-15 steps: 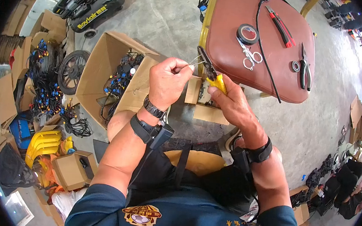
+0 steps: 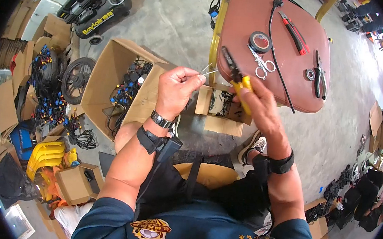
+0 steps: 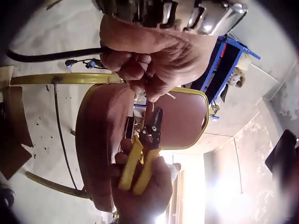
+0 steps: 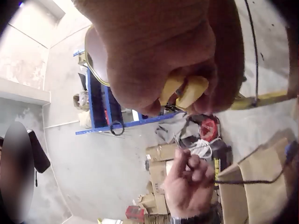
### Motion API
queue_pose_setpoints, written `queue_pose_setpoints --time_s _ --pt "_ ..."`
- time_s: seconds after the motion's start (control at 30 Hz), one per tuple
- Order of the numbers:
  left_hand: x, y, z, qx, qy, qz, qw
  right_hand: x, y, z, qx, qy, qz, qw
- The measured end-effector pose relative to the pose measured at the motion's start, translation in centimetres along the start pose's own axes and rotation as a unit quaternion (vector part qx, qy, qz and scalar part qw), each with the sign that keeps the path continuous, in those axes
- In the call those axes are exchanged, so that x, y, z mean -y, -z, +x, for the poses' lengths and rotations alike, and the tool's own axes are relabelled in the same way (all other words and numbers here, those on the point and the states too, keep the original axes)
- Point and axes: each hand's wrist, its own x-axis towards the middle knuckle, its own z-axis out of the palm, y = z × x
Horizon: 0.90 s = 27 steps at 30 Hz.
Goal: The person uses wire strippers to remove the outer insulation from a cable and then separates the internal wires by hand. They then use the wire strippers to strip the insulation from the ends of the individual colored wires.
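Note:
My left hand (image 2: 175,91) pinches the end of a black cable (image 3: 56,55), and thin pale wires (image 2: 209,71) stick out past the thumb and fingertip. Yellow-handled wire strippers (image 2: 240,85) are gripped in my right hand (image 2: 263,105), their dark head pointing up and to the left. In the head view that head is a short way right of the wire ends. From the left wrist, the strippers' head (image 3: 152,128) shows just below the wire tips. The right wrist view has the yellow handles (image 4: 187,93) inside the curled fingers.
A brown padded seat (image 2: 304,84) holds black tape (image 2: 259,42), scissors (image 2: 264,66), a red-black cutter (image 2: 294,33), pliers (image 2: 320,76) and a black cable. Below it stands a small open carton (image 2: 223,126). A larger carton (image 2: 99,84) with cables is at left.
My right hand has drawn the wire strippers rightward, away from the wires, and their head has tilted further left. My left hand is almost where it was, still pinching the cable.

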Motion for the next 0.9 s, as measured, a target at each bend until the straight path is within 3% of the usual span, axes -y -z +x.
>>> queue_pose_setpoints --time_s 0.07,0.13,0.17,0.2,0.3,0.43,0.53,0.63,0.7,0.77,0.8,0.9 --pt "-0.1 0.1 -0.1 0.021 0.034 -0.024 0.999 1.1 2.0 0.2 -0.045 -0.011 0.014 0.999" --pt "0.1 0.1 0.1 0.05 0.05 -0.069 0.995 1.8 4.7 0.5 -0.099 0.041 -0.048 0.993" --pt "0.2 0.1 0.1 0.065 0.059 -0.09 0.992 2.5 5.6 0.6 -0.151 0.024 -0.097 0.983" --pt "0.3 0.1 0.1 0.075 0.062 -0.105 0.99 1.7 7.1 1.2 -0.181 0.135 -0.195 0.954" --pt "0.7 -0.1 0.1 0.101 0.077 -0.145 0.981 1.0 9.5 1.3 -0.261 0.1 -0.361 0.889" --pt "0.7 -0.5 -0.1 0.119 0.087 -0.175 0.973 0.4 10.5 1.4 -0.296 0.079 -0.478 0.823" --pt "0.7 -0.7 -0.2 0.129 0.08 -0.187 0.971 0.5 10.1 1.6 -0.308 0.109 -0.577 0.748" --pt "0.9 -0.9 -0.3 0.136 0.067 -0.196 0.969 2.2 9.0 1.5 -0.337 0.206 -0.595 0.7" --pt "1.0 -1.0 -0.4 0.139 0.059 -0.195 0.969 2.6 7.2 1.5 -0.254 0.163 -0.409 0.861" --pt "0.9 -1.2 -0.6 0.14 0.056 -0.187 0.971 2.0 4.6 1.5 -0.151 0.11 -0.185 0.965" --pt "0.9 -1.2 -0.7 0.143 0.053 -0.179 0.972 1.3 3.1 1.6 -0.094 0.081 -0.063 0.99" --pt "0.9 -1.5 -0.7 0.157 0.046 -0.147 0.976 0.7 0.1 1.6 0.005 0.032 0.019 0.999"
